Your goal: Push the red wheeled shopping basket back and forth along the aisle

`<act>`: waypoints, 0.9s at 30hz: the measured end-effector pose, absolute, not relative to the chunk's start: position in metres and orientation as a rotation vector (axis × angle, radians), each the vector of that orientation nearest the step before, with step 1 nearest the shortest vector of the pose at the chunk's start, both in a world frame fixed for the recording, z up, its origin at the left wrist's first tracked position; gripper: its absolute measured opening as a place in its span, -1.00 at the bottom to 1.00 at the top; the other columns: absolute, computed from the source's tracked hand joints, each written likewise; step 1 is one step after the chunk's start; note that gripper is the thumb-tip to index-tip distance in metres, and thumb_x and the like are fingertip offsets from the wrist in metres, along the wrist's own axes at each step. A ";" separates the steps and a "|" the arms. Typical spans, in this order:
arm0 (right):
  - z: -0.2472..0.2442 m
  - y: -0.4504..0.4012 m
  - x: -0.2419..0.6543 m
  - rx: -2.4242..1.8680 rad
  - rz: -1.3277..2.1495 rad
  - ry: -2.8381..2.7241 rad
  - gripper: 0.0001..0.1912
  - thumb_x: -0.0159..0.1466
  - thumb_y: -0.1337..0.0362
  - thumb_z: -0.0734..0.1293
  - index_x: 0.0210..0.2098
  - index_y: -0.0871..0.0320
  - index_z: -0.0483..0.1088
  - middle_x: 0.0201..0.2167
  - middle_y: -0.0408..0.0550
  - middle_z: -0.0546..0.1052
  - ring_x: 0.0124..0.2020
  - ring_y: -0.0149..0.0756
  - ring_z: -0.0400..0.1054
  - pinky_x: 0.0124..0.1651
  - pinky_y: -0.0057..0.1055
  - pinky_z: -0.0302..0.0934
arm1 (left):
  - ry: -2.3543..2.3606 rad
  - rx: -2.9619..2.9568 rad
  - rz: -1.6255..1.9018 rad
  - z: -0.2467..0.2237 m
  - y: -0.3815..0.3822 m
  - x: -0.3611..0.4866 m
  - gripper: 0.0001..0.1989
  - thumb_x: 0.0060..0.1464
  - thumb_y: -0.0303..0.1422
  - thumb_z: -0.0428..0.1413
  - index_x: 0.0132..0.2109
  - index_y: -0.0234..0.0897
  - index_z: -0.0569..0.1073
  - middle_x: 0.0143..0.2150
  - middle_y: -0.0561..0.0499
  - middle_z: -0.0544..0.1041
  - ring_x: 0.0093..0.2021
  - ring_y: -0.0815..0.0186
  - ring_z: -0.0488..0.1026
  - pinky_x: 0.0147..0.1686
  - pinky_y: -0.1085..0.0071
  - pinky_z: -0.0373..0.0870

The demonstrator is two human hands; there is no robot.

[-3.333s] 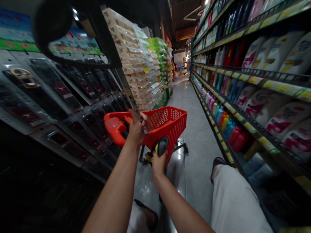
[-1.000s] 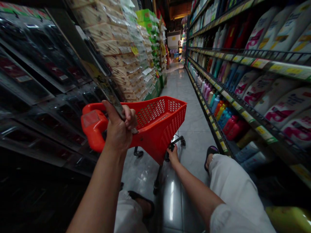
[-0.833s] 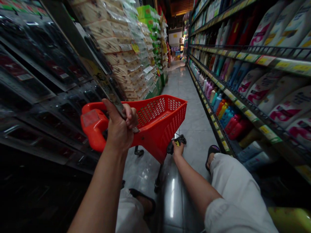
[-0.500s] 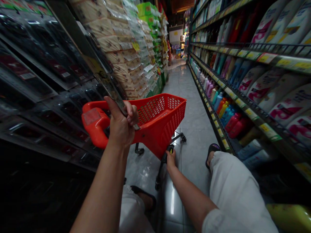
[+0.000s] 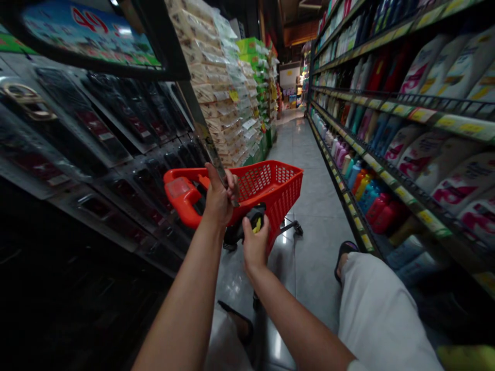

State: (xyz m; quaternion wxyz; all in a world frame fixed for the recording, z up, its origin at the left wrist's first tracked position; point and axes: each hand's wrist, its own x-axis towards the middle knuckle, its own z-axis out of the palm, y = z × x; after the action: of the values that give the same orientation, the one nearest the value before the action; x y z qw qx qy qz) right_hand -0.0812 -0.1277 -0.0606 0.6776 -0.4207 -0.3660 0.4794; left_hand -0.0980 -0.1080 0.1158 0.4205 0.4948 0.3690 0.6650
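My left hand (image 5: 219, 201) is closed around the lower end of a long flat metal blade that looks like a hand saw (image 5: 203, 131). Its large black loop handle rises close to the camera at upper left. Just to the right and lower, my right hand (image 5: 256, 245) pinches a black tool with a yellow part (image 5: 256, 219); its exact kind is unclear. Both hands are above the near side of a red plastic shopping cart (image 5: 286, 198), whose perforated basket points away from me. My fingers cover part of the cart's side.
Shelves with shampoo bottles (image 5: 464, 175) line the right, edged by price labels. Packaged goods (image 5: 77, 113) hang on the left rack. Stacked tissue packs (image 5: 220, 103) stand beyond it. A tiled aisle floor (image 5: 315, 193) runs ahead between my legs and the shelves.
My right hand has risen from low beside the cart to near my left hand, bringing the black-and-yellow tool. The view has shifted, showing more of the saw's handle at upper left.
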 end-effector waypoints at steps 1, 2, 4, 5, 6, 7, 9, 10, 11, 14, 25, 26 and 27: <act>-0.047 -0.130 -0.080 -0.925 1.038 -0.820 -0.33 0.23 0.04 0.31 0.25 0.13 0.11 0.06 0.06 0.37 0.07 -0.22 0.34 0.12 -0.27 0.27 | 0.927 1.233 1.661 0.116 -0.109 -0.098 -0.31 0.03 0.28 -0.08 -0.65 -0.25 0.17 -0.70 0.17 0.00 -0.72 0.51 -0.04 -0.74 0.53 -0.09; -0.039 -0.132 -0.079 -0.928 0.994 -0.819 -0.33 0.21 0.05 0.32 0.23 0.14 0.14 0.07 0.08 0.35 0.09 -0.21 0.33 0.16 -0.26 0.24 | 0.929 1.228 1.656 0.116 -0.110 -0.099 -0.31 0.03 0.29 -0.08 -0.64 -0.25 0.17 -0.70 0.17 -0.01 -0.72 0.51 -0.05 -0.74 0.53 -0.09; -0.038 -0.138 -0.077 -1.005 0.914 -0.816 -0.36 0.18 0.07 0.34 0.18 0.16 0.18 0.11 0.13 0.32 0.15 -0.15 0.26 0.23 -0.21 0.17 | 0.925 1.230 1.645 0.116 -0.110 -0.100 -0.31 0.01 0.30 -0.08 -0.64 -0.25 0.17 -0.70 0.18 -0.01 -0.72 0.52 -0.06 -0.73 0.55 -0.09; -0.043 -0.140 -0.076 -1.071 0.887 -0.805 -0.38 0.17 0.08 0.34 0.16 0.17 0.19 0.12 0.16 0.30 0.18 -0.12 0.23 0.25 -0.19 0.13 | 0.923 1.231 1.638 0.116 -0.111 -0.101 -0.30 0.01 0.31 -0.08 -0.64 -0.25 0.16 -0.70 0.18 -0.01 -0.72 0.52 -0.06 -0.73 0.55 -0.09; -0.048 -0.142 -0.076 -1.139 0.871 -0.790 -0.39 0.17 0.10 0.33 0.15 0.18 0.20 0.11 0.18 0.30 0.19 -0.09 0.20 0.26 -0.17 0.12 | 0.920 1.231 1.631 0.116 -0.111 -0.102 -0.30 0.00 0.31 -0.09 -0.63 -0.26 0.16 -0.70 0.19 -0.01 -0.72 0.52 -0.06 -0.73 0.56 -0.09; -0.052 -0.143 -0.076 -1.195 0.868 -0.777 -0.41 0.18 0.12 0.32 0.15 0.19 0.20 0.10 0.19 0.30 0.18 -0.08 0.20 0.25 -0.16 0.12 | 0.919 1.229 1.627 0.116 -0.111 -0.103 -0.30 0.00 0.32 -0.09 -0.63 -0.26 0.15 -0.70 0.19 -0.01 -0.72 0.53 -0.06 -0.73 0.57 -0.09; -0.053 -0.143 -0.078 -1.217 0.878 -0.769 -0.42 0.20 0.12 0.29 0.16 0.20 0.20 0.04 0.17 0.31 0.14 -0.10 0.23 0.21 -0.18 0.16 | 0.924 1.219 1.616 0.116 -0.111 -0.104 -0.30 -0.02 0.33 -0.09 -0.62 -0.26 0.15 -0.70 0.19 -0.01 -0.72 0.53 -0.06 -0.73 0.57 -0.08; -0.049 -0.142 -0.078 -1.176 0.879 -0.788 -0.42 0.21 0.12 0.28 0.17 0.20 0.20 0.02 0.14 0.31 0.11 -0.13 0.25 0.18 -0.21 0.19 | 0.923 1.216 1.614 0.116 -0.111 -0.104 -0.30 -0.03 0.33 -0.09 -0.62 -0.26 0.15 -0.70 0.19 -0.01 -0.72 0.53 -0.06 -0.73 0.58 -0.07; -0.042 -0.140 -0.078 -1.112 0.875 -0.822 -0.43 0.22 0.12 0.27 0.18 0.19 0.21 0.01 0.11 0.30 0.08 -0.17 0.28 0.16 -0.24 0.21 | 0.917 1.216 1.617 0.116 -0.111 -0.105 -0.30 -0.04 0.33 -0.07 -0.61 -0.26 0.15 -0.70 0.19 -0.01 -0.71 0.53 -0.05 -0.74 0.58 -0.07; -0.017 -0.132 -0.067 -0.958 0.850 -0.948 -0.51 0.23 0.15 0.27 0.13 0.14 0.32 -0.04 0.01 0.29 -0.03 -0.27 0.34 0.08 -0.35 0.26 | 0.888 1.217 1.631 0.115 -0.113 -0.105 -0.30 -0.06 0.33 -0.04 -0.61 -0.26 0.15 -0.69 0.19 0.00 -0.71 0.54 -0.05 -0.74 0.58 -0.06; 0.016 -0.100 0.005 -1.150 0.627 -1.690 -0.63 0.18 0.37 0.27 -0.03 0.03 0.48 0.11 -0.10 0.40 -0.01 -0.22 0.38 0.09 -0.32 0.23 | 0.805 1.233 1.599 0.119 -0.121 -0.107 -0.32 -0.02 0.27 0.02 -0.62 -0.28 0.17 -0.69 0.18 0.01 -0.70 0.55 -0.06 -0.73 0.60 -0.06; 0.022 -0.103 0.004 -1.081 0.629 -1.766 -0.61 0.19 0.38 0.26 -0.01 0.00 0.47 0.08 -0.15 0.45 0.01 -0.25 0.38 0.11 -0.34 0.22 | 0.808 1.228 1.596 0.119 -0.122 -0.108 -0.32 -0.01 0.27 0.01 -0.62 -0.28 0.16 -0.69 0.18 0.02 -0.70 0.56 -0.05 -0.73 0.61 -0.06; 0.026 -0.106 0.004 -1.029 0.632 -1.823 -0.59 0.19 0.38 0.25 0.00 -0.02 0.46 0.05 -0.18 0.48 0.02 -0.27 0.38 0.12 -0.36 0.22 | 0.812 1.222 1.590 0.119 -0.122 -0.109 -0.32 -0.01 0.27 0.01 -0.62 -0.29 0.16 -0.69 0.18 0.02 -0.70 0.56 -0.05 -0.73 0.61 -0.05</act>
State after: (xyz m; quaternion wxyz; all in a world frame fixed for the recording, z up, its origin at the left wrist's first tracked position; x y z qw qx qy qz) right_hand 0.0042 -0.1061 0.0260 0.4595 -0.4181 -0.7404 0.2566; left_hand -0.1089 -0.1223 0.1191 0.4697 0.4986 0.3312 0.6489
